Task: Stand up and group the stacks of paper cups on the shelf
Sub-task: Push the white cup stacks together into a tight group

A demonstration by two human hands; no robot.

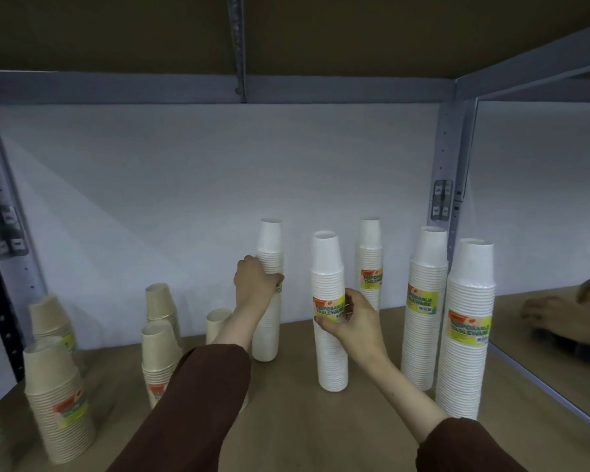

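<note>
The left group of cup stacks [58, 403] and the right group of cup stacks [423, 335] stand on the shelf [286, 434]. The left hand [254, 284] holds the back stack [269, 240], leftmost in the right group. The right hand [351, 318] holds the front stack [332, 362], just right of it.

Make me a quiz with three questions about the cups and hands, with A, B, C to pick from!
1. Where on the shelf do the brown cup stacks stand? A) left B) right C) middle
2. How many tall white cup stacks stand up? A) two B) five C) nine
3. What is the right hand doing? A) hanging idle B) gripping the middle white stack C) lying flat
Answers: 1 A, they stand left of the white ones. 2 B, five show, counting the back white stack the left hand grips. 3 B, its fingers curl round the label.
</note>
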